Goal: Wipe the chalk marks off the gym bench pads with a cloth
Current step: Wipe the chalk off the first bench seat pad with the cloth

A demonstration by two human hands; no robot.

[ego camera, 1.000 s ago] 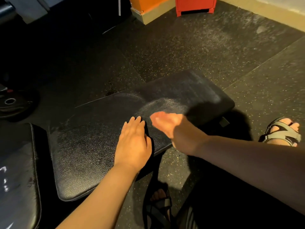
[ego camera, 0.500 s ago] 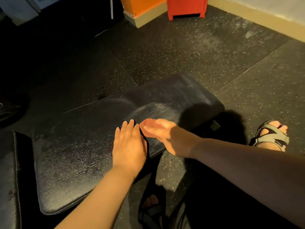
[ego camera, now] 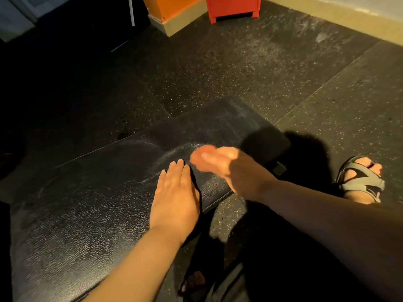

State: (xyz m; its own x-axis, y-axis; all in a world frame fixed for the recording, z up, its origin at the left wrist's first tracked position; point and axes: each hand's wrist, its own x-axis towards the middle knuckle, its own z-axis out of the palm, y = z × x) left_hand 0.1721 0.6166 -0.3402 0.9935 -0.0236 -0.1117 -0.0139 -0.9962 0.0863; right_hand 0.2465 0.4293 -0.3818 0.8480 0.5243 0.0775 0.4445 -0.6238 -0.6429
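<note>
A black textured bench pad (ego camera: 87,203) lies low across the left and middle of the head view. A faint white chalk smear (ego camera: 174,151) arcs over its middle. My left hand (ego camera: 174,197) rests flat on the pad near its front edge, fingers straight and together. A dark strip runs along that hand's right side; I cannot tell whether it is cloth or shadow. My right hand (ego camera: 226,166) is blurred just right of the left fingertips, fingers stretched out low over the pad. No cloth is plainly visible.
Speckled black rubber floor (ego camera: 239,73) surrounds the pad. A red box (ego camera: 233,7) and an orange object (ego camera: 174,7) stand at the far edge by a pale wall base (ego camera: 338,16). One sandalled foot (ego camera: 359,179) is at the right, another (ego camera: 194,282) below the pad's front edge.
My right hand swept left across the chalk smear toward the left fingertips, then slightly back. My left hand stayed flat on the pad. The view shifted a little.
</note>
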